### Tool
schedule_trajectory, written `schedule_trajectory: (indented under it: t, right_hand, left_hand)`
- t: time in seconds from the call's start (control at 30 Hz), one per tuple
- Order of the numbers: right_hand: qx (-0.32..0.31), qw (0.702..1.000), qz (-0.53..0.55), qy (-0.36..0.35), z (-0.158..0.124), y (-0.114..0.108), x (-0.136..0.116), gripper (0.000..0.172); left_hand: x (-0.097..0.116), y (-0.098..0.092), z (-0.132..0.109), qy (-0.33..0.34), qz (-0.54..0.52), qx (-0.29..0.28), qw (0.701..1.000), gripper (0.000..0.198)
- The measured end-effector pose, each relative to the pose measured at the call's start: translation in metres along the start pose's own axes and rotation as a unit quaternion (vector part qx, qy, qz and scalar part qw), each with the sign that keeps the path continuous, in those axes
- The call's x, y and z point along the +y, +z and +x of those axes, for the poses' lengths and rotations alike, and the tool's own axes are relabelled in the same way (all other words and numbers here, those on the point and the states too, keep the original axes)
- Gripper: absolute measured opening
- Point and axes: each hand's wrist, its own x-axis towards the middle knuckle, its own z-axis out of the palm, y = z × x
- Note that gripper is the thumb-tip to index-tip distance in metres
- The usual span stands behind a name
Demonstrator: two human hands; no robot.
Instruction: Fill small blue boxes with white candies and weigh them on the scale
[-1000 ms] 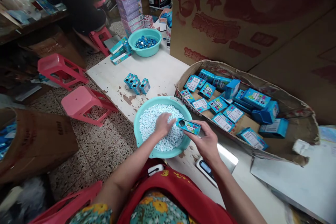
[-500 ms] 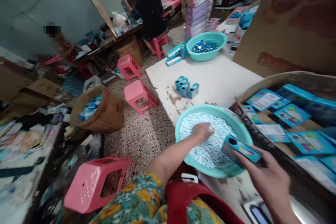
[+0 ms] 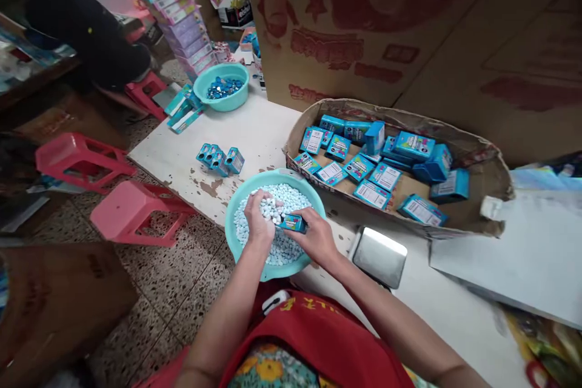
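Over a turquoise basin [image 3: 235, 248] filled with small pale-blue candies [image 3: 297, 197], my left hand [image 3: 259, 221] cups a heap of candies. My right hand [image 3: 318, 235] grips a small blue box [image 3: 291, 222], tilted on its side, with its end against the heap in my left palm. The box's opening is hidden by the candies and fingers. Several similar blue boxes [image 3: 234, 160] stand upright on the white table [image 3: 259, 133] beyond the basin, with dark round holes showing in their tops.
A low cardboard tray [image 3: 482, 194] of blue boxes lies to the right, beside a metal-topped scale [image 3: 381, 256]. Farther back is another turquoise basin [image 3: 227, 103] of blue pieces. Pink stools [image 3: 131, 209] stand left; a person in black [image 3: 86, 30] sits beyond.
My view has swung right. My left hand has scooped up candies and turned palm up, and my right hand has brought the box against them.
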Motion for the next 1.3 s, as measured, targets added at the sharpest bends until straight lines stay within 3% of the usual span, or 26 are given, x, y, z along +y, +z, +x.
schedule_trajectory:
  t: [0.1, 0.37, 0.93, 1.13, 1.3]
  right_hand:
    - [-0.001, 1.000, -0.002, 0.003, 0.002, -0.007, -0.004, 0.031]
    - [-0.013, 1.000, -0.006, 0.007, 0.007, -0.017, -0.005, 0.034]
    - [0.008, 1.000, 0.008, 0.009, 0.010, -0.022, -0.008, 0.032]
    - [0.019, 1.000, 0.023, 0.007, 0.011, -0.024, -0.010, 0.035]
    - [0.002, 1.000, -0.002, 0.009, 0.011, -0.023, -0.009, 0.032]
  left_hand:
    - [0.000, 0.004, 0.005, -0.028, -0.013, 0.008, 1.000, 0.031]
    - [0.005, 0.011, 0.002, -0.025, -0.012, -0.002, 1.000, 0.031]
    - [0.009, 0.026, -0.012, 0.057, 0.051, -0.016, 0.997, 0.031]
    - [0.013, 0.027, -0.014, 0.059, 0.038, -0.012, 0.997, 0.032]
    - [0.002, 0.023, -0.007, 0.052, 0.046, -0.005, 0.998, 0.033]
